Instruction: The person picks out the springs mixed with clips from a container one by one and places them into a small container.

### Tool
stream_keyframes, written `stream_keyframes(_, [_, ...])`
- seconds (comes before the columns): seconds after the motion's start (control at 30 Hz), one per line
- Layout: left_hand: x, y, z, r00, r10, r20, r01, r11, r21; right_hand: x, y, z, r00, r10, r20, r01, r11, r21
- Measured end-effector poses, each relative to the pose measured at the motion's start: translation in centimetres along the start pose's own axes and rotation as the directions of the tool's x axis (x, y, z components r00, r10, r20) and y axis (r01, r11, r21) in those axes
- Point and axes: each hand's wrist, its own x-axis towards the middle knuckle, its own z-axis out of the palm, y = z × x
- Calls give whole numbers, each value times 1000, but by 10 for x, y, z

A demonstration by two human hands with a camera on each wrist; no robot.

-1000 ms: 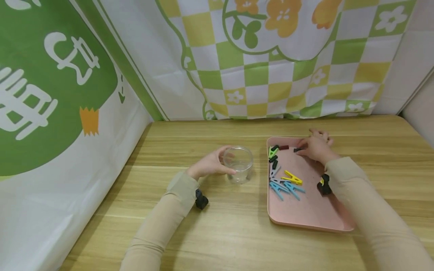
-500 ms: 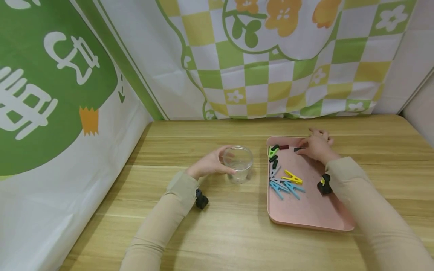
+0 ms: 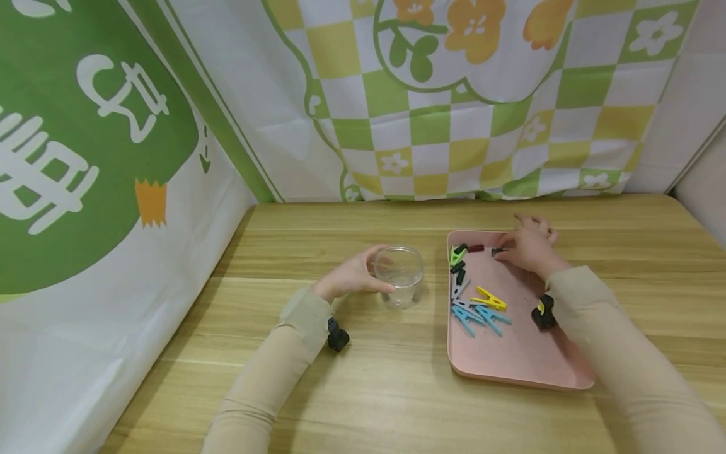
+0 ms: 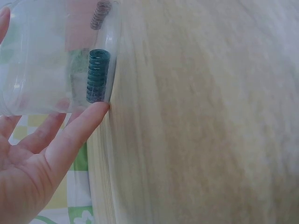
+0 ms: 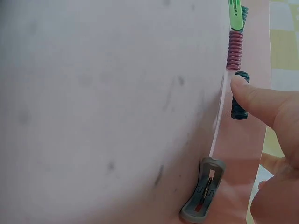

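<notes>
My left hand (image 3: 354, 275) holds a clear plastic cup (image 3: 399, 277) by its side, thumb in front and fingers behind. In the left wrist view, two coil springs, one of them a dark green spring (image 4: 98, 75), show through the cup's wall; whether they are inside or behind it I cannot tell. At the far wall of the pink tray (image 3: 510, 372), my right hand (image 3: 533, 249) pinches a dark green spring (image 5: 239, 109), with the thumb on it. A dark red spring (image 5: 235, 50) lies in line with it. The other right fingers are partly hidden.
Along the tray's left side lie a lime clothespin (image 3: 457, 255), dark springs (image 3: 460, 276), a yellow clothespin (image 3: 489, 299) and blue clothespins (image 3: 491, 320). A grey clothespin (image 5: 203, 190) sits near the right hand. A patterned curtain (image 3: 431, 151) hangs behind the wooden table (image 3: 397, 391).
</notes>
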Motion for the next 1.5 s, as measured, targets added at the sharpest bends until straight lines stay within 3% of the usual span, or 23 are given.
stream_keyframes(0.93, [0,-1,0,1000,4,0,-4,1000,-3,-1,-9,-9,999,-40,-7,41,999,17])
stream_keyframes(1.5, [1,-1,-1,1000,0,8,0,1000,7,-5,-19,-25,994,-96,-44,97,995,13])
